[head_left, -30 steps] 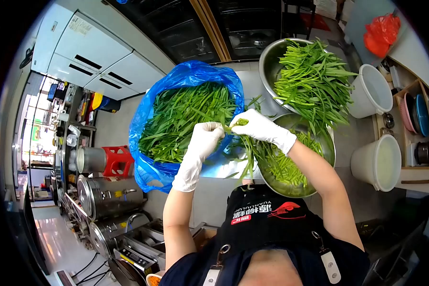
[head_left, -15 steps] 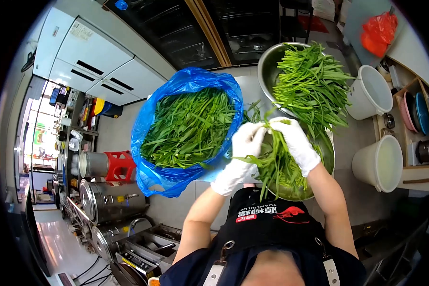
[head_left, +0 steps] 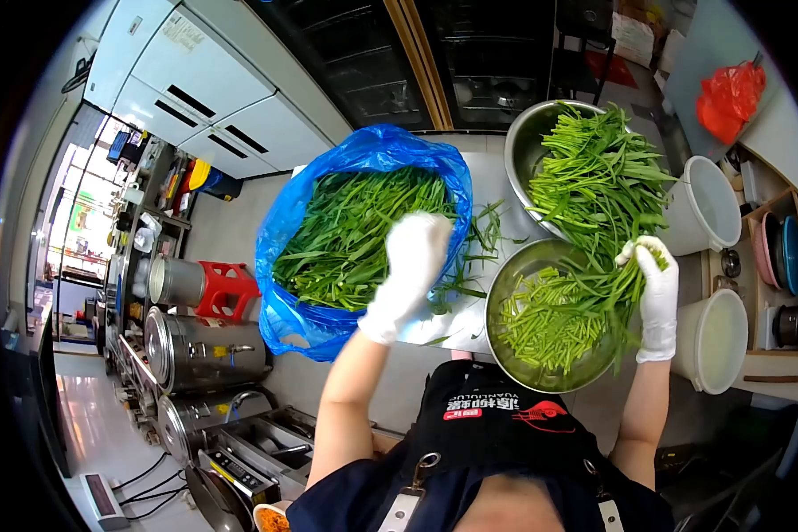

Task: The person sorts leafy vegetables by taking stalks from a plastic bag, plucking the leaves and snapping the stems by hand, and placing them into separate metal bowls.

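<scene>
Near a white bucket (head_left: pixel 712 341), the right hand (head_left: pixel 654 269) grips leafy stems (head_left: pixel 625 291) screening part of a steel bowl (head_left: pixel 550 382), while the blurred left hand (head_left: pixel 415 253), hold unclear, obscures bagged greens (head_left: pixel 350 226).

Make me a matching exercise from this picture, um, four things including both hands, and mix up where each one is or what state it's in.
Things
1. Left hand
2. Right hand
3. Lower metal bowl
4. Red plastic bag

Places and states
A. Contains short green pieces
B. Toward the picture's upper right
C. Gripping a leafy bunch
D. Blurred, seen against the greens in the blue bag

Right pairs: 1-D, 2-C, 3-A, 4-B
</scene>
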{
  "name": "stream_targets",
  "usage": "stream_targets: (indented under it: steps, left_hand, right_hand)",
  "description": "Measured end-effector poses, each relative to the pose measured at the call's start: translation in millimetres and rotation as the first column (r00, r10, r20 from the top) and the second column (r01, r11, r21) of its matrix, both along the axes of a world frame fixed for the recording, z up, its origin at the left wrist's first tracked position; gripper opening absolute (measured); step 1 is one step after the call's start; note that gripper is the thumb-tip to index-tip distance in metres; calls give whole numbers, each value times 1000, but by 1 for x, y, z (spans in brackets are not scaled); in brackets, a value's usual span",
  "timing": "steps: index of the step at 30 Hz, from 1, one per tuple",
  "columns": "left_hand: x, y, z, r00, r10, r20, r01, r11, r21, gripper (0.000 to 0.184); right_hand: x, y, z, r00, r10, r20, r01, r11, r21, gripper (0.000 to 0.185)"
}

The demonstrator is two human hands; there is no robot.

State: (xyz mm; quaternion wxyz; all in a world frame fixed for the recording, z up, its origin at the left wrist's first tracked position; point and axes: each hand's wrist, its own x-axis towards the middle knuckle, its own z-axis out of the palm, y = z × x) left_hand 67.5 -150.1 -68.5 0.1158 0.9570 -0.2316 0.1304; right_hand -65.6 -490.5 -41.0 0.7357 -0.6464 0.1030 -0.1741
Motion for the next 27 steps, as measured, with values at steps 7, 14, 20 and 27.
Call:
stream_targets:
  steps: [7, 14, 20, 27]
  left_hand:
    - [101, 108, -44, 933, 265, 243, -343, 860, 379, 13]
    - [44, 105, 10, 886, 457, -83, -464, 878, -118, 21]
    - [-35, 91, 32, 810, 526, -259, -584, 681, -442, 24]
    - [-91, 77, 29, 872, 469, 143, -335, 782, -526, 11]
  right_hand:
    - [-1, 51, -16, 989, -68, 132, 130, 830, -542, 11]
    - [24, 91, -26, 949, 278, -147, -279, 960, 14, 9]
    - [46, 143, -17, 843, 490, -222, -453, 869, 201, 12]
    - [53, 176, -2, 774, 603, -194, -584, 798, 151, 12]
